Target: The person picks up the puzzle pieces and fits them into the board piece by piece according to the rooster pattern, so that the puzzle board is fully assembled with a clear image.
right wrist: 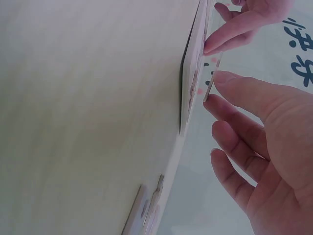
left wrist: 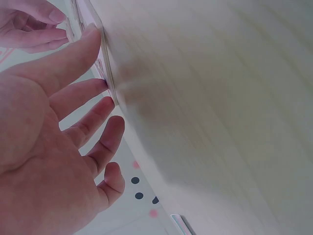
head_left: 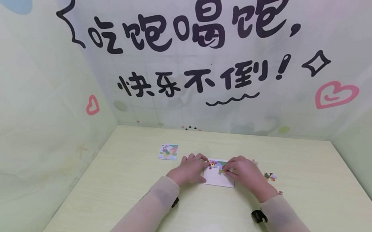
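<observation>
A white puzzle tray (head_left: 213, 178) lies on the table, with colourful jigsaw pieces (head_left: 213, 164) in its far row and bare white below them. My left hand (head_left: 191, 169) rests at the tray's left side, thumb near the front corner and fingertips along the far part of the edge. In the left wrist view its fingers (left wrist: 80, 93) are spread and loosely bent. Above the tray's right part, my right hand (head_left: 244, 172) pinches a jigsaw piece (right wrist: 211, 88) between thumb and index finger. That piece shows edge-on in the right wrist view, its picture hidden.
A square picture card (head_left: 168, 151) with a cartoon rooster lies left of the tray. Several loose jigsaw pieces (head_left: 270, 176) lie to the right, partly behind the right forearm. A printed fabric wall (head_left: 186, 108) stands at the table's back edge.
</observation>
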Tool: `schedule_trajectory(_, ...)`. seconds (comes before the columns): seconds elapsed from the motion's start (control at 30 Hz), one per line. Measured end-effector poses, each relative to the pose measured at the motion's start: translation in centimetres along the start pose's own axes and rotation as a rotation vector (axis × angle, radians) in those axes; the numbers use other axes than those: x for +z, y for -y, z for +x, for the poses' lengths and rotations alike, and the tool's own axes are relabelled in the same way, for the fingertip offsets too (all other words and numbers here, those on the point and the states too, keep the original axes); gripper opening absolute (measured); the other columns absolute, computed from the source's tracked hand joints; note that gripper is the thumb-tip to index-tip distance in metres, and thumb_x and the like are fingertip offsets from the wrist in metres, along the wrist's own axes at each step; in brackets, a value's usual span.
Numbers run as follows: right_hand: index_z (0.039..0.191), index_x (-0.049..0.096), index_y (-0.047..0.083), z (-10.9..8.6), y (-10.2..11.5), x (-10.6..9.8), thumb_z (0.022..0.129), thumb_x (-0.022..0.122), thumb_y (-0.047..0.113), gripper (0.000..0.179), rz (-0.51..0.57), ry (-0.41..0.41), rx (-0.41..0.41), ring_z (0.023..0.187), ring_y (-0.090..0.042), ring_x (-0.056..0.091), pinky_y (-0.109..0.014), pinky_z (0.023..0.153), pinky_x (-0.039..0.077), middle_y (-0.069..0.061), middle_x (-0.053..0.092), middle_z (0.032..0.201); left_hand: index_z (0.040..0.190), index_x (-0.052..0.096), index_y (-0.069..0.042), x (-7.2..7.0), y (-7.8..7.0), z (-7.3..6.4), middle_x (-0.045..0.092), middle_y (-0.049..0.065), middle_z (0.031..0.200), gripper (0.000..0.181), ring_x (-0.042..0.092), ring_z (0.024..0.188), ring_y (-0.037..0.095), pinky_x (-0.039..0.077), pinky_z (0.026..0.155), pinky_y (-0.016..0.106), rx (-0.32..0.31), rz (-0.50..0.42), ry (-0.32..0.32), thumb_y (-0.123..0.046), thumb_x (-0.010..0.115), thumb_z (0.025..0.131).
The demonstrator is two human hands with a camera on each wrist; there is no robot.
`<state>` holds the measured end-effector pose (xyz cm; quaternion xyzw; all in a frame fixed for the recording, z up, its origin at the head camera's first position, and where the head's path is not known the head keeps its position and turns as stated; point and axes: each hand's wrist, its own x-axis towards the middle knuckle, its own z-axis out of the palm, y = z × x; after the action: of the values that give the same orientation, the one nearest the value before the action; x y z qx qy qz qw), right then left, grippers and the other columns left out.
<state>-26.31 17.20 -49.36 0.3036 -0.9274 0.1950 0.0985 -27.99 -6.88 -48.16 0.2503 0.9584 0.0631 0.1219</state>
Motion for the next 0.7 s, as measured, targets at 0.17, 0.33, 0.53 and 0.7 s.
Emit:
schedule_trajectory(0.17,0.096,0.083,0.016,0.4,0.8,0.4,0.085,0.084,0.011,0.012,-0.021,0.015,-0.004,0.096,-0.024,0.069,-0.043,0.087,0.058,0.000,0.077,0.099,0.153,0.051,-0.024,0.0,-0.1,0.1,0.043,-0.004,0.160,0.072,0.042,0.138,0.026,0.036,0.110,0.048,0.002,0.007,0.000,-0.042,0.080,0.089)
schedule_trajectory(0.33,0.094,0.083,0.016,0.9,1.4,0.7,0.086,0.084,0.012,0.009,-0.026,0.039,0.011,0.096,-0.023,0.069,-0.042,0.088,0.058,0.001,0.076,0.098,0.153,0.051,-0.024,-0.1,0.0,0.1,0.044,-0.004,0.159,0.073,0.042,0.138,0.026,0.036,0.109,0.048,0.002,0.011,0.003,-0.043,0.080,0.089)
schedule_trajectory(0.53,0.093,0.083,0.015,1.3,1.8,1.0,0.086,0.083,0.011,0.009,-0.044,0.047,-0.023,0.096,-0.023,0.068,-0.043,0.088,0.057,0.001,0.076,0.098,0.152,0.053,-0.025,-0.2,0.0,0.1,0.045,-0.005,0.159,0.071,0.043,0.137,0.025,0.036,0.107,0.047,0.002,0.020,0.006,-0.043,0.080,0.089)
schedule_trajectory(0.7,0.093,0.083,0.013,1.7,2.3,1.1,0.086,0.083,0.010,0.008,-0.059,0.061,-0.041,0.096,-0.024,0.069,-0.042,0.088,0.057,-0.001,0.077,0.098,0.151,0.054,-0.024,-0.5,-0.1,-0.1,0.046,-0.004,0.158,0.071,0.043,0.137,0.026,0.036,0.106,0.048,0.001,0.016,0.007,-0.042,0.081,0.089)
